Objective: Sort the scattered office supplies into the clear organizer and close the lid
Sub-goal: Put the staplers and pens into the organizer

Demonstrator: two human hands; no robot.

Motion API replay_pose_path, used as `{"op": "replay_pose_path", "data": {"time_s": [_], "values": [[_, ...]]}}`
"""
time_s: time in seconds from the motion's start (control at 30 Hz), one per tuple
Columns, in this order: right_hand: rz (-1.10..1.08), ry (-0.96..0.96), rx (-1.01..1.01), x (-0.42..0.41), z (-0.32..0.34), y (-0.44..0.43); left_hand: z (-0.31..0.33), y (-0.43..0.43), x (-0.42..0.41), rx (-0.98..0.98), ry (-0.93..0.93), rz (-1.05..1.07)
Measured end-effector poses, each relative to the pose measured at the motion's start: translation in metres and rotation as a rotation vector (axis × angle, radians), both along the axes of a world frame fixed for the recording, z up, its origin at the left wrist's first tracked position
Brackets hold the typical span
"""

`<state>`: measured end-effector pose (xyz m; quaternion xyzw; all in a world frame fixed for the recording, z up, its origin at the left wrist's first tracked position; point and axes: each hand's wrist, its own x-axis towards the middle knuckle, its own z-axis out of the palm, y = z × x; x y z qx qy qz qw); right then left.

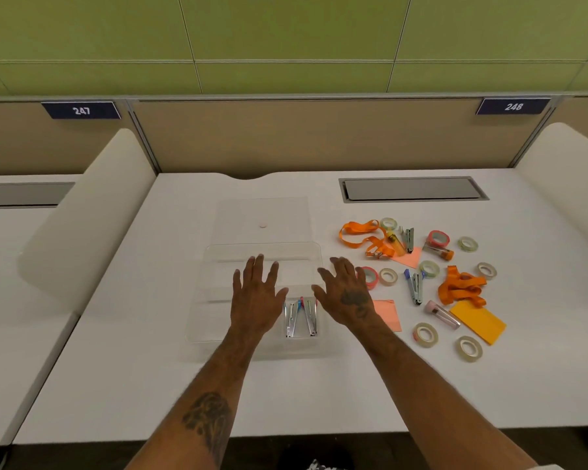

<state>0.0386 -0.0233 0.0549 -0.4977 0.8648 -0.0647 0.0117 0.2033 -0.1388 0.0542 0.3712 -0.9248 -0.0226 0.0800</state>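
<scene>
A clear organizer (214,266) lies on the white desk, with its clear lid (286,212) flat behind it. Two staplers (301,317) lie in its front right compartment. My left hand (255,296) hovers flat over the organizer's middle, fingers spread, holding nothing. My right hand (345,296) hovers over the organizer's right edge, also empty and spread. Scattered to the right are orange lanyards (460,288), tape rolls (425,335), two more staplers (414,286), clear tubes (443,315), a lighter (396,243) and sticky notes (477,321).
A grey cable hatch (413,189) is set into the desk at the back right. White curved dividers (92,212) flank the desk on both sides, and a beige partition rises behind. The desk's front edge (286,432) runs under my forearms.
</scene>
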Motion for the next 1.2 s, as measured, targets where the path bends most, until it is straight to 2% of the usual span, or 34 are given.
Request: {"op": "replay_pose_path", "data": {"time_s": [0.3, 0.63, 0.8, 1.2], "values": [[-0.052, 0.048, -0.044, -0.002, -0.001, 0.005, 0.002, -0.006, -0.001, -0.084, -0.025, -0.048], [-0.170, 0.057, -0.024, -0.023, 0.002, 0.041, -0.001, 0.004, -0.028, -0.049, -0.019, -0.134], [-0.225, 0.050, -0.024, -0.052, -0.001, 0.065, -0.005, 0.015, -0.061, -0.044, -0.078, -0.165], [-0.325, -0.021, 0.063, -0.144, -0.033, 0.113, -0.020, 0.054, -0.175, 0.023, -0.084, -0.233]]}}
